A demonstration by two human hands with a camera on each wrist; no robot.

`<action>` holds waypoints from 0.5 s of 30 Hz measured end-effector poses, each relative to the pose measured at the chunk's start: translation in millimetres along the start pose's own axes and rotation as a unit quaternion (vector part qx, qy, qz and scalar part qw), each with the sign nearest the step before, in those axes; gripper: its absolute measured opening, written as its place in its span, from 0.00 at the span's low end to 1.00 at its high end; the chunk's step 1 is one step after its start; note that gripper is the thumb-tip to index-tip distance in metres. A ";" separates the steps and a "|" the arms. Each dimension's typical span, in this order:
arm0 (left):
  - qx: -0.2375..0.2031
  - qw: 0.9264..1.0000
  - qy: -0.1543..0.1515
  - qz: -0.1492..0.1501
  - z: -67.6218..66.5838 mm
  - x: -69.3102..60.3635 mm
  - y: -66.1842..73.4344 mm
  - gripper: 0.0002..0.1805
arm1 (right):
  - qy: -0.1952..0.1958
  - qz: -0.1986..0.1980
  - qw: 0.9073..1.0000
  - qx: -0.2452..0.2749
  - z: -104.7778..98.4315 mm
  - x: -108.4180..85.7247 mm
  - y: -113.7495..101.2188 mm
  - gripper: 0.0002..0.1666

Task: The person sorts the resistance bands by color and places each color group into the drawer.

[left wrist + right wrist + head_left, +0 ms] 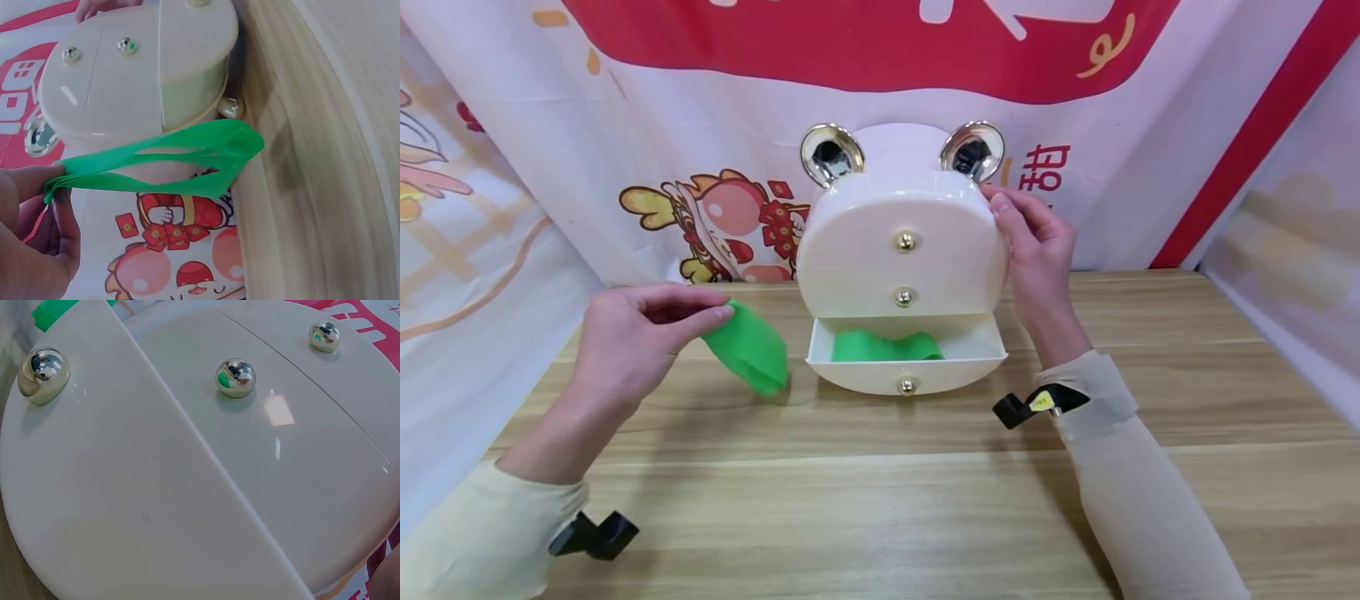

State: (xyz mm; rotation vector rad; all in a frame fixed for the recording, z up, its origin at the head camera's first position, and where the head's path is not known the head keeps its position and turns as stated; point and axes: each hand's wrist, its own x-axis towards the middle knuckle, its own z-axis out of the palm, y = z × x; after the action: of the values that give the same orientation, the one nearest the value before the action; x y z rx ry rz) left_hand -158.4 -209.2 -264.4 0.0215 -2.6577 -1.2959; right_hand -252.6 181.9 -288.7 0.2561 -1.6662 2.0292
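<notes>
A white drawer box (pixel 898 225) with round mirrored ears and gold knobs stands on the wooden table, its bottom drawer (pixel 917 379) pulled out. Inside that drawer lies a green strip (pixel 887 347) of thin, flexible material. My left hand (pixel 632 337) pinches a second green strip (pixel 748 348) by one end, to the left of the drawer and apart from it. In the left wrist view this strip (pixel 219 134) is folded over into loops. My right hand (pixel 1037 250) grips the box's upper right side below the ear; some of its fingertips are hidden.
A white cloth backdrop (pixel 1120 183) with red printed figures hangs right behind the box. Side cloths (pixel 467 275) border the wooden table (pixel 880 508). Two more drawer fronts with knobs (pixel 906 242) sit closed above the pulled-out one.
</notes>
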 end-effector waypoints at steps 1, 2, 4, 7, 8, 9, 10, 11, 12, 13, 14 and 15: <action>-0.002 1.000 0.000 0.000 0.1 -0.9 3.0 0.25 | 0.000 0.000 1.000 0.000 0.3 -0.2 0.0 0.19; -0.004 1.000 -0.001 -0.001 0.1 -1.5 5.8 0.25 | -0.001 0.000 1.000 0.001 0.5 -0.3 -0.1 0.19; -0.009 1.000 -0.004 -0.002 0.0 -2.5 12.1 0.25 | -0.001 -0.001 1.000 0.002 0.8 -0.5 0.0 0.20; -0.024 1.000 -0.006 -0.005 -0.4 -2.9 23.1 0.26 | 0.000 -0.001 1.000 0.004 0.8 -0.3 0.6 0.21; -0.029 1.000 -0.008 -0.007 -0.3 -2.7 26.7 0.26 | 0.001 -0.001 1.000 0.004 0.8 -0.2 0.7 0.21; -0.035 0.999 -0.008 -0.008 -0.2 -2.5 30.4 0.26 | 0.001 -0.001 1.000 0.005 0.7 -0.1 0.8 0.20; -0.041 0.999 -0.009 -0.009 0.4 -2.1 33.9 0.26 | 0.001 -0.002 1.000 0.006 0.6 0.0 0.9 0.20; -0.049 0.999 -0.011 -0.011 1.0 -1.7 37.1 0.26 | 0.001 -0.002 1.000 0.006 0.6 0.0 0.9 0.20; -0.057 0.998 -0.013 -0.010 1.9 -1.3 40.4 0.25 | 0.001 -0.001 1.000 0.006 0.6 -0.1 0.8 0.20; -0.067 0.998 -0.013 -0.009 3.0 -0.9 43.6 0.25 | 0.000 -0.001 1.000 0.006 0.6 -0.1 0.7 0.20; -0.076 0.997 -0.015 -0.010 4.1 -0.8 46.6 0.24 | 0.000 0.000 1.000 0.005 0.6 -0.2 0.6 0.20; -0.085 0.996 -0.016 -0.008 5.7 -0.6 49.9 0.23 | 0.000 0.001 1.000 0.005 0.7 -0.4 0.5 0.20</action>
State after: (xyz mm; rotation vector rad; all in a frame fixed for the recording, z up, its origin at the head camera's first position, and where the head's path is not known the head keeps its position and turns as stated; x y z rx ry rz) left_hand -155.4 -173.8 -228.9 -0.0028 -2.5680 -1.5366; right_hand -252.6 181.1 -289.1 0.2585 -1.6581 2.0382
